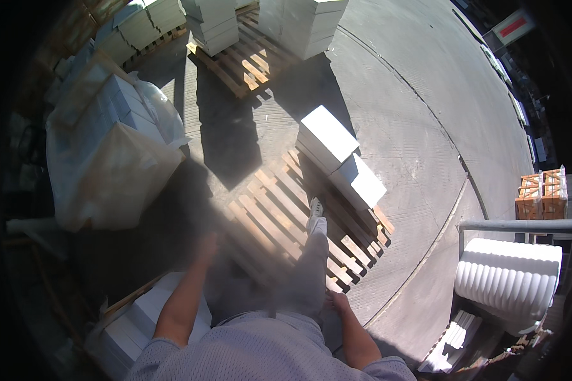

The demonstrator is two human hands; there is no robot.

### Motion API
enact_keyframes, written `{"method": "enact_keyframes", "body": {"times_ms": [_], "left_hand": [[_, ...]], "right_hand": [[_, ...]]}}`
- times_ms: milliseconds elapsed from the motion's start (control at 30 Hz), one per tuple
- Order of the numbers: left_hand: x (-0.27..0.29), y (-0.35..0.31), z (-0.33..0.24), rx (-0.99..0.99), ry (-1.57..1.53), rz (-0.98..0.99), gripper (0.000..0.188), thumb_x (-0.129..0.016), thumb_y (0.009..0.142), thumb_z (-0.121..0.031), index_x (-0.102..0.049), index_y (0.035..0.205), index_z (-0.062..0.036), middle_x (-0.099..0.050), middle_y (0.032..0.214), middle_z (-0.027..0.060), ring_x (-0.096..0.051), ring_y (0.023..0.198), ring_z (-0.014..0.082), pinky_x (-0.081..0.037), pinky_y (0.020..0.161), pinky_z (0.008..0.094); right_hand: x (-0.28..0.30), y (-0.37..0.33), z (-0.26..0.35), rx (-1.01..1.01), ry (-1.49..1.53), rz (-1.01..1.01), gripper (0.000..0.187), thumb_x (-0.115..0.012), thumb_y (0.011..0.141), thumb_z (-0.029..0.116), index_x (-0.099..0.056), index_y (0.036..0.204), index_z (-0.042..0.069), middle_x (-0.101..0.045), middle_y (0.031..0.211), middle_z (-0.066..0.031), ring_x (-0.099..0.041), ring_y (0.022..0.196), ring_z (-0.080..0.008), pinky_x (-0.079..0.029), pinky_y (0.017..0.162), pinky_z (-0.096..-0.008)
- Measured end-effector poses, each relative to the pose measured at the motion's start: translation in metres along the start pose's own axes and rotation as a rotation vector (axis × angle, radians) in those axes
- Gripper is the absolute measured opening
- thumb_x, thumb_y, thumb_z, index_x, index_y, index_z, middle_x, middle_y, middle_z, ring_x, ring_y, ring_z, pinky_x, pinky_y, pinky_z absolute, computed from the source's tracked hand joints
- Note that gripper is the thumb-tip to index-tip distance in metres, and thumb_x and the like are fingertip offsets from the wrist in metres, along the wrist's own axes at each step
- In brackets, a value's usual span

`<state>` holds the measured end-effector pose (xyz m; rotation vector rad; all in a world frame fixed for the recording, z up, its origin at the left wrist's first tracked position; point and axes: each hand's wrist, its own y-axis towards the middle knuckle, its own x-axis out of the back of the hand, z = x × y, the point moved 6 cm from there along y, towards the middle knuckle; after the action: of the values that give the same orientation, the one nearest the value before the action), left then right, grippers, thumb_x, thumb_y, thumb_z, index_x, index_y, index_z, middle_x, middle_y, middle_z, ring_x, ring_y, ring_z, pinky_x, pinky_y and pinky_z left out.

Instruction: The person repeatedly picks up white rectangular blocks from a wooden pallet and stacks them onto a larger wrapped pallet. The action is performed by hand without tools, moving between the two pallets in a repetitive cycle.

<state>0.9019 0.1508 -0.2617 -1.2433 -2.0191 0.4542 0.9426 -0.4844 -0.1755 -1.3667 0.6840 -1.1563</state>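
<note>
My left hand (207, 245) hangs over the dark floor at the left of a wooden pallet (270, 190). Haze and shadow blur its fingers, and nothing can be made out in it. Beside my right thigh is my right hand (335, 300), close above the near right corner of the pallet; its fingers are too unclear to read. One of my shoes (315, 213) rests on the slats. White boxes or blocks stand along the far right side of the pallet: a taller stack (327, 136) and a lower one (359, 181) touching it.
Behind lies another pallet (248, 66) with tall white stacks (308, 28). Plastic-wrapped white boxes (117, 159) stand at left, and further white boxes (152, 317) beside my left arm. At right are a metal rail (518, 225), a ribbed white roll (508, 279) and orange crates (541, 193).
</note>
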Motion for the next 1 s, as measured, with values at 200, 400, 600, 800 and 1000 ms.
{"method": "enact_keyframes", "body": {"times_ms": [200,400,600,800,1000], "left_hand": [[-0.13,0.089,-0.164,0.373,-0.372,0.056,0.052,-0.048,0.094,-0.048,-0.055,0.121,-0.0037,-0.06,0.109,0.0081,-0.063,0.088,0.0186,-0.049,0.067,0.0329],[-0.265,0.302,-0.293,0.248,-0.461,0.05,0.059,-0.047,0.094,-0.052,-0.053,0.126,-0.0035,-0.057,0.123,0.0089,-0.06,0.101,0.0206,-0.048,0.079,0.0371],[-0.343,0.448,-0.418,-0.236,-0.13,-0.101,0.065,-0.049,0.094,-0.048,-0.042,0.142,-0.0053,-0.042,0.144,0.0181,-0.032,0.139,0.0303,-0.026,0.113,0.0377],[-0.378,0.488,-0.435,-0.329,-0.057,-0.2,0.042,-0.048,0.093,-0.038,-0.061,0.112,-0.0021,-0.061,0.113,0.0211,-0.057,0.108,0.0375,-0.044,0.094,0.0413],[-0.361,0.425,-0.397,-0.356,-0.085,-0.369,0.035,-0.044,0.096,-0.033,-0.061,0.102,-0.0031,-0.06,0.102,0.0191,-0.058,0.099,0.0368,-0.044,0.089,0.0417]], "right_hand": [[0.068,0.138,0.286,0.334,0.096,0.063,0.042,-0.053,0.094,0.034,-0.054,0.118,-0.001,-0.065,0.098,-0.0137,-0.065,0.081,-0.0221,-0.055,0.063,-0.0334],[0.08,0.273,0.542,0.435,0.209,-0.132,0.063,-0.046,0.096,0.046,-0.037,0.137,-0.001,-0.049,0.128,-0.0232,-0.061,0.103,-0.0303,-0.056,0.071,-0.0389],[0.054,0.352,0.663,0.54,0.259,-0.372,0.084,-0.048,0.092,0.057,-0.024,0.143,-0.005,-0.036,0.143,-0.0288,-0.046,0.126,-0.0372,-0.041,0.101,-0.0475],[0.049,0.37,0.669,0.62,0.256,-0.546,0.092,-0.048,0.091,0.06,-0.02,0.144,-0.009,-0.034,0.144,-0.0303,-0.043,0.13,-0.0352,-0.034,0.108,-0.0408],[0.049,0.375,0.686,0.796,0.329,-0.099,0.08,-0.047,0.095,0.056,-0.03,0.142,-0.006,-0.044,0.14,-0.0237,-0.05,0.124,-0.0298,-0.04,0.104,-0.0373]]}}
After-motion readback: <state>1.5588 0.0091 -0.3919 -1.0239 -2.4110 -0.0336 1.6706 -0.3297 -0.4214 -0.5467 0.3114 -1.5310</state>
